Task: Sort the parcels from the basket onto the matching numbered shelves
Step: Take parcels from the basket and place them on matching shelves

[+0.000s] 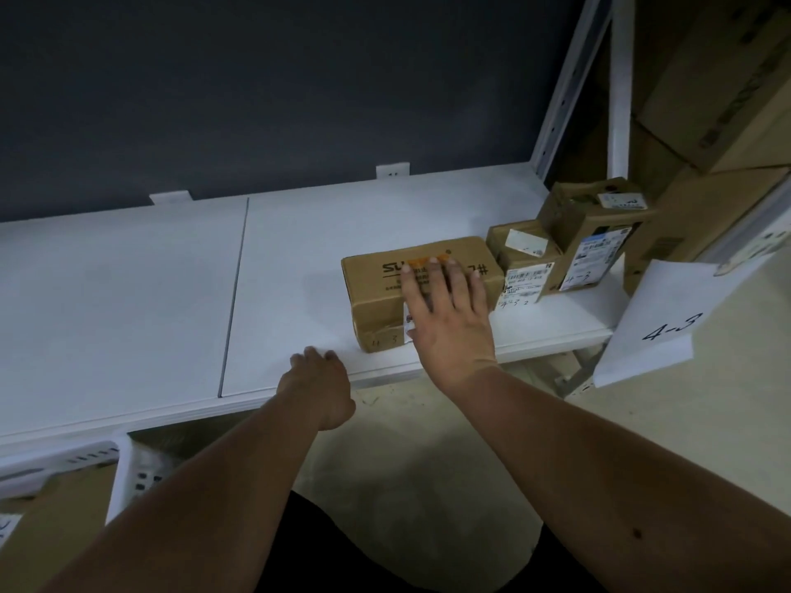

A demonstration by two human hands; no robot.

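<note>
The right hand (445, 310) lies flat on top of a brown cardboard parcel (376, 271), its fingers (432, 280) straight and slightly spread, the tips reaching across the printed lettering and an orange strip on the top face. The parcel sits on the white shelf (128, 293), towards its right end and near the front edge, with a handwritten number on its front face that is too faint to read with certainty.

Just to its right, touching or nearly so, stands a smaller cardboard box (524, 258) with a white shipping label, and beside that a taller box (590, 233) with a blue-and-white label and "4-3" written near its bottom. A white paper tag (659, 323) marked "4-3" hangs at the shelf's right corner, by the white upright post (620, 100).

The left hand (319, 387) hovers at the front edge of the shelf, left of the parcel, its fingers curled loosely inward and holding nothing. Below the shelf on the left, part of a white perforated basket (124, 468) shows, with brown cardboard inside.
</note>
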